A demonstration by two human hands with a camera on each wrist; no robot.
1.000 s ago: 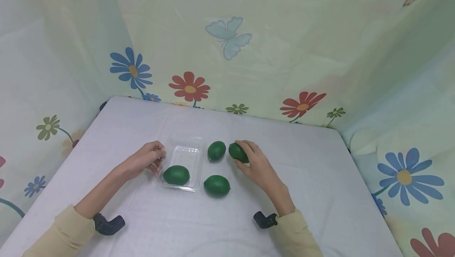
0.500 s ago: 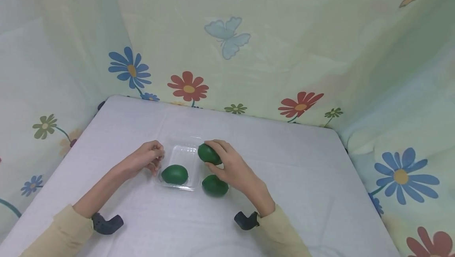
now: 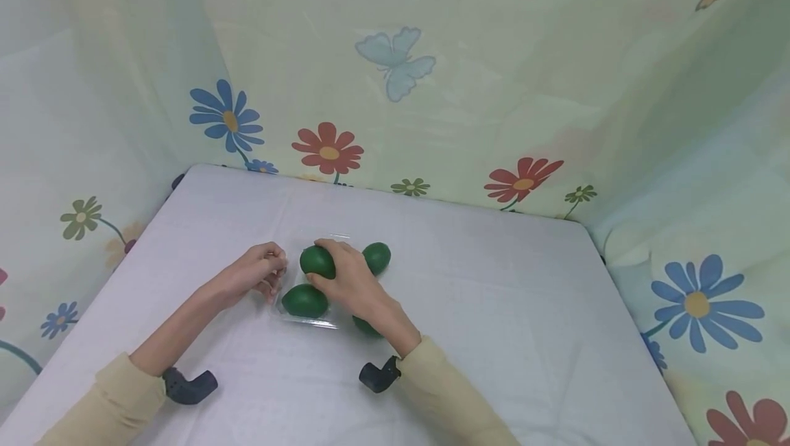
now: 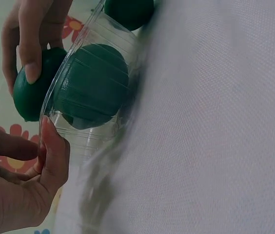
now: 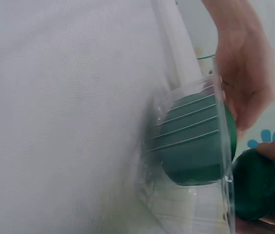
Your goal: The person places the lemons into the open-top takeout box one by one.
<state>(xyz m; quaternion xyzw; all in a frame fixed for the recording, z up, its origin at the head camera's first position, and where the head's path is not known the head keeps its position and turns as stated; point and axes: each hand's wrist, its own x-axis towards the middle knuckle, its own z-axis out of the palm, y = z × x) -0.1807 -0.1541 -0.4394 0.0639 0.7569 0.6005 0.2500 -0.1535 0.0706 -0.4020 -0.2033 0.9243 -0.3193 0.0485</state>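
My right hand (image 3: 354, 285) grips a green lime (image 3: 317, 263) over the clear plastic container (image 3: 317, 324), thumb on one side and fingers on the other. In the left wrist view the held lime (image 4: 35, 90) is at the rim, on the container's open side. A second lime (image 3: 304, 302) lies inside the container at its near end, seen through the ribbed wall. At the container's left side, my left hand (image 3: 253, 276) pinches the rim between thumb and fingers, as the left wrist view shows.
To the container's right, one lime (image 3: 378, 257) sits farther back and another lime (image 3: 365, 326) nearer, partly hidden by my right wrist. A white cloth covers the table (image 3: 494, 295). A flowered curtain (image 3: 463, 89) hangs behind and at both sides.
My right hand has taken a lime from the table at the right and carried it left, over the container. The left hand has stayed at the container's left rim.
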